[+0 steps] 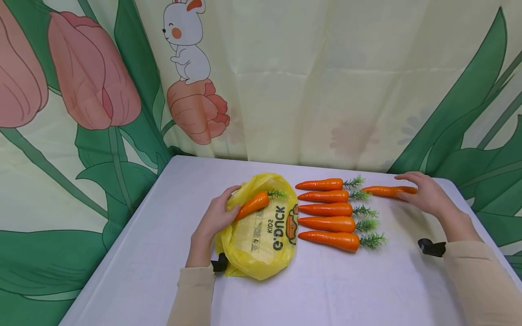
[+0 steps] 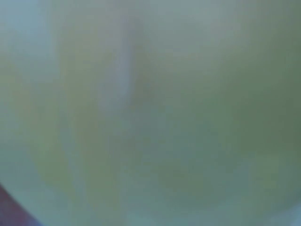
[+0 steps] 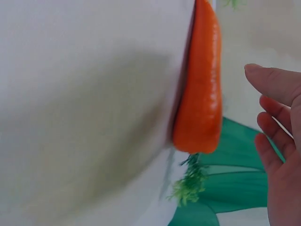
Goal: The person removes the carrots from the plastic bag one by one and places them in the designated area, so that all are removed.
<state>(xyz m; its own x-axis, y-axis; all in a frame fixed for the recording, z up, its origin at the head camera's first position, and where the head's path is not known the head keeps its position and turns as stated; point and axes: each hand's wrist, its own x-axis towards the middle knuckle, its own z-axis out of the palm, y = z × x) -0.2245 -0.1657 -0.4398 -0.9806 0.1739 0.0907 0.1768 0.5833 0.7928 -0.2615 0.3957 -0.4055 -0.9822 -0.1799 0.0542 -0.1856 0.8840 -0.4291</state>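
Observation:
A yellow plastic bag point(image 1: 261, 270) with printed letters lies on the table, its mouth open. My left hand point(image 1: 216, 213) grips the bag's left rim. Inside the mouth is a glossy toy carrot point(image 1: 256, 202) with a green leafy top, its tip beside my left thumb. My right hand point(image 1: 426, 194) is over another toy carrot point(image 1: 385, 191) at the far right. In the right wrist view, this right hand point(image 3: 284, 122) has its fingers spread, apart from the carrot point(image 3: 201, 89). Blurred yellow-green fills the left wrist view.
Several more toy carrots point(image 1: 326, 209) lie in a row between bag and right hand, tips pointing left. A white cloth covers the table point(image 1: 338, 290). Behind it hangs a curtain point(image 1: 281, 90) printed with tulips and a rabbit.

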